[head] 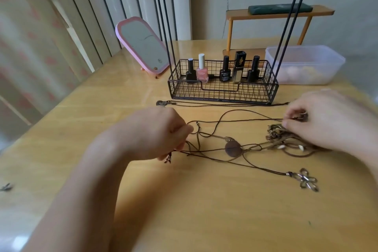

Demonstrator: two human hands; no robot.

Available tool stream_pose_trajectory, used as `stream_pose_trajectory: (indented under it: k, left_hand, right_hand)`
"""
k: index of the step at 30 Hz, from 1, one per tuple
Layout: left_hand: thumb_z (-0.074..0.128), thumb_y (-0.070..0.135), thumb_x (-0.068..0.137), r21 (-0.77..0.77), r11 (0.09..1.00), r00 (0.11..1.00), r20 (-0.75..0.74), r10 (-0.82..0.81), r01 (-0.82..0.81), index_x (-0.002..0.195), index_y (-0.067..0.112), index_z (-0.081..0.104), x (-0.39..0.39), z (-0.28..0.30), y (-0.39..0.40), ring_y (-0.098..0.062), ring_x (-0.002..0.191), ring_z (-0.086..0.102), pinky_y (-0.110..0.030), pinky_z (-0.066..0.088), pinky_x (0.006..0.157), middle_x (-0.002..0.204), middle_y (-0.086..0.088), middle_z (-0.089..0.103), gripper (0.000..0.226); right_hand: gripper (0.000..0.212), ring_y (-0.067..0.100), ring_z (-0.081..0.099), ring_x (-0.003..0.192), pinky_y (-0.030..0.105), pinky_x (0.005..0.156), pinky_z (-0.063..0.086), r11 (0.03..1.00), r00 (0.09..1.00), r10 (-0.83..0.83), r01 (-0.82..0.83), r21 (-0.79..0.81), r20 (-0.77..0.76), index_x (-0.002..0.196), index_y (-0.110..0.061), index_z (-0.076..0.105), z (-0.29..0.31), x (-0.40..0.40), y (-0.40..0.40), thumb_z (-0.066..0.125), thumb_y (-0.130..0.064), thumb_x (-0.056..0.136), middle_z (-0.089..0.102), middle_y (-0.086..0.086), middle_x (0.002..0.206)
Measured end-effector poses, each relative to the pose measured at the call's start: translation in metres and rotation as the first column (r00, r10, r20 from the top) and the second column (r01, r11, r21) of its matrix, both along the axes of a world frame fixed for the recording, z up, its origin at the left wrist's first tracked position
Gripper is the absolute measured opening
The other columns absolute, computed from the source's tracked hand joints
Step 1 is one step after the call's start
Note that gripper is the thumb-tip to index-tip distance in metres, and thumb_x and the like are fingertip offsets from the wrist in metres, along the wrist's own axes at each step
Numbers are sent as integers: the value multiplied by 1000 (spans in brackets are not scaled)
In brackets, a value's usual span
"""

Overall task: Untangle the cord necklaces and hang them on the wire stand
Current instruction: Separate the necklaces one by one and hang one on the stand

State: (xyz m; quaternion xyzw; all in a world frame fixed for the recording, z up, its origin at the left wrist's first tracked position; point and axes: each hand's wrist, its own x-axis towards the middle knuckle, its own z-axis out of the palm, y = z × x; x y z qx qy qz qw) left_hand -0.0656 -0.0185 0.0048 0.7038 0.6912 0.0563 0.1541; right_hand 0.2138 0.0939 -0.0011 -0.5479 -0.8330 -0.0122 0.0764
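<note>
Our left hand [161,133] and right hand [319,120] each pinch thin brown cord necklaces [235,147], which lie tangled on the surface [204,210] with a flower pendant [306,180], before the wire stand [223,90].

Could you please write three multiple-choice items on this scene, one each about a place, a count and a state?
1. Where does the pink-framed mirror stand?
A. left of the wire stand
B. inside the clear plastic box
C. on the wooden shelf

2. How many bottles stand in the wire stand's basket?
A. two
B. five
C. eight

3. What is the left hand doing?
A. lying flat on the table
B. pinching the cord necklaces
C. holding a bottle

Answers:
1 A, the mirror leans on the table left of the basket.
2 B, four dark bottles and one pink.
3 B, its fingertips close on cords while the right hand grips the far end.
</note>
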Motion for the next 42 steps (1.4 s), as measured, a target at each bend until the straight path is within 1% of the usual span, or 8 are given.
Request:
stream_pose_trajectory:
  k: [3, 7, 13, 21, 24, 27, 33, 42]
  left_hand:
    - [52, 43, 99, -13, 1000, 963, -271, 14, -19, 72, 20, 63, 6, 3, -6, -10, 67, 60, -29, 51, 64, 54, 7, 61, 38]
    - [62, 41, 92, 6, 996, 910, -407, 84, -90, 81, 31, 63, 13, 10, -14, -16, 77, 57, -26, 44, 62, 63, 11, 52, 16]
    - [72, 47, 86, -10, 984, 867, -476, 150, -176, 107, 40, 63, 15, 17, -25, -17, 87, 55, -27, 42, 72, 81, 13, 50, 24]
    - [65, 28, 92, 215, 958, 808, -519, 279, -193, 118, 38, 53, 5, 17, -27, -22, 76, 49, -25, 30, 49, 76, 11, 40, 31]
    - [68, 31, 89, 199, 959, 816, -507, 277, -201, 127, 35, 53, 0, 16, -28, -25, 91, 61, -26, 43, 59, 118, 15, 58, 42]
    - [66, 25, 91, 173, 962, 819, -506, 272, -212, 133, 34, 51, -5, 15, -28, -23, 110, 63, -27, 46, 65, 161, 28, 15, 46]
    - [70, 14, 85, 168, 963, 881, -394, 261, -210, 77, 34, 48, -31, 22, -33, -14, 75, 60, -32, 54, 62, 100, 13, 58, 31]
    - [78, 53, 77, -169, 970, 861, -504, 68, -175, 78, 31, 67, -9, 27, -26, -11, 68, 56, -23, 49, 67, 72, 12, 58, 25]
  right_hand:
    - [15, 20, 53, 104, 43, 88, 49, 936, 921, 342, -317, 153, -185, 89, -34, 73, 2, -36, -24, 59, -39, 86, 63, -11, 100]
    - [10, 0, 53, 85, 27, 82, 46, 791, 789, 561, -600, -120, -250, 91, -34, 74, 6, -92, -49, 65, -32, 89, 61, -21, 83]
    - [22, 9, 61, 90, 36, 83, 55, 798, 838, 508, -544, -259, -198, 87, -35, 74, 0, -128, -53, 57, -21, 85, 68, -16, 88]
    - [26, -3, 59, 66, 6, 56, 39, 926, 838, 298, -369, -73, -457, 77, -32, 74, 11, -112, -31, 60, -12, 87, 61, -18, 68]
    - [23, -14, 55, 63, -1, 59, 37, 871, 809, 400, -482, -98, -431, 77, -29, 77, 17, -121, -44, 62, -13, 84, 59, -25, 53]
    - [24, 2, 62, 79, 26, 79, 56, 807, 821, 497, -557, -199, -281, 82, -33, 77, 16, -139, -57, 59, -17, 83, 64, -20, 68]
    - [24, 18, 60, 93, 31, 73, 53, 824, 857, 515, -498, -269, -9, 88, -37, 73, 13, -156, -62, 56, -19, 89, 64, -13, 90]
    - [37, 18, 56, 94, 30, 67, 40, 884, 885, 429, -370, -285, 181, 94, -29, 63, 12, -127, -57, 74, -61, 78, 58, -12, 90]
